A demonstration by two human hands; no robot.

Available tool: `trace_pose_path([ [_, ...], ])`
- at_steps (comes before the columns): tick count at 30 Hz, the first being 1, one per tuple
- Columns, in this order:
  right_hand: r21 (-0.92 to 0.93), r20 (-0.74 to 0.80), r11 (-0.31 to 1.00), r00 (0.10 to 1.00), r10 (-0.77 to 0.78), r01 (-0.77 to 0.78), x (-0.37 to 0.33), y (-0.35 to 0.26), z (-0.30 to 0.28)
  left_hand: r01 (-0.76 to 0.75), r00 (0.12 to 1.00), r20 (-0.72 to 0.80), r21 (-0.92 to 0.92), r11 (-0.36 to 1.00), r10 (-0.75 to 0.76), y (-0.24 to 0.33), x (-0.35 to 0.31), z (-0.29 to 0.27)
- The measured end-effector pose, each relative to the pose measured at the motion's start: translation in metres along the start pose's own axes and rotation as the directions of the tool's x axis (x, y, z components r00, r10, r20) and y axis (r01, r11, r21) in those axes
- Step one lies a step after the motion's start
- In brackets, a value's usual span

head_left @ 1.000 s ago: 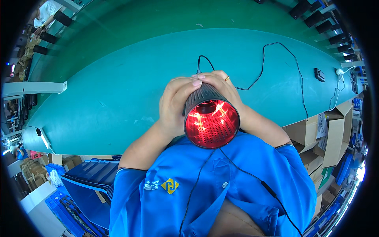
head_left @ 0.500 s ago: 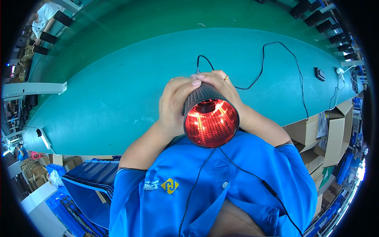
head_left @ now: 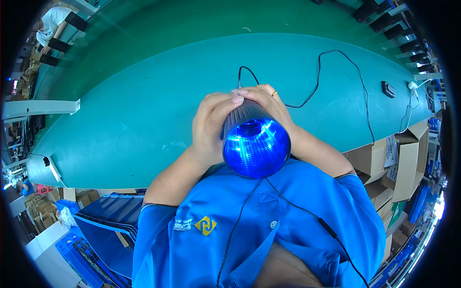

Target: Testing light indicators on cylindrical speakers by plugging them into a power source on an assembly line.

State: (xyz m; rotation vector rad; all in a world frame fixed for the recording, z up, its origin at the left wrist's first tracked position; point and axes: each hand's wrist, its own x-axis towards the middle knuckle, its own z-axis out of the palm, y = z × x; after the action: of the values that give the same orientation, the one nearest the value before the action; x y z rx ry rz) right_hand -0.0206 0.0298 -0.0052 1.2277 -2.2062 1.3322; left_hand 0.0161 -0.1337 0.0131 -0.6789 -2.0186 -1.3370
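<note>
Both my hands hold a black perforated cylinder above the near edge of the green bench. Its open end faces me, and bright blue light glows inside around a dark round core. My left hand wraps its left side, thumb over the top. My right hand, with a gold ring on one finger, closes round the far right side. The thumbs meet near the far end, where a thin black cable goes in. Most of my fingers under the cylinder are hidden.
The cable runs right over the green bench mat. A small black device and a white plug lie at the right. Open cardboard boxes stand lower right, blue bins lower left. A co-worker leans in at upper left.
The light inside the cylinder has turned from red to blue. My hands and the cylinder have hardly moved.
</note>
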Motion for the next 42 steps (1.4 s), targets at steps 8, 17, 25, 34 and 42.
trace_pose_path([
  [8,-0.011,-0.01,0.999,0.999,-0.043,0.043,-0.002,0.002,0.001,0.009,1.0,0.014,-0.005,1.0,-0.009,0.005,0.002,-0.002],
  [17,0.082,-0.02,0.997,1.0,0.007,-0.006,0.005,0.001,0.0,-0.019,1.0,0.013,0.034,0.999,0.019,-0.004,0.004,-0.005],
  [25,0.535,0.277,0.57,0.767,0.579,-0.624,0.001,-0.004,-0.016,0.016,0.993,0.114,0.097,0.995,-0.027,0.004,0.003,-0.019],
  [34,0.305,0.13,0.884,0.935,0.329,-0.354,0.001,0.005,-0.017,-0.147,0.984,0.089,-0.08,0.986,0.154,-0.003,0.01,-0.03],
  [42,0.613,0.742,-0.085,0.537,0.401,-0.785,-0.012,0.003,-0.017,-0.044,0.998,-0.06,-0.222,0.974,0.032,0.008,0.003,-0.013],
])
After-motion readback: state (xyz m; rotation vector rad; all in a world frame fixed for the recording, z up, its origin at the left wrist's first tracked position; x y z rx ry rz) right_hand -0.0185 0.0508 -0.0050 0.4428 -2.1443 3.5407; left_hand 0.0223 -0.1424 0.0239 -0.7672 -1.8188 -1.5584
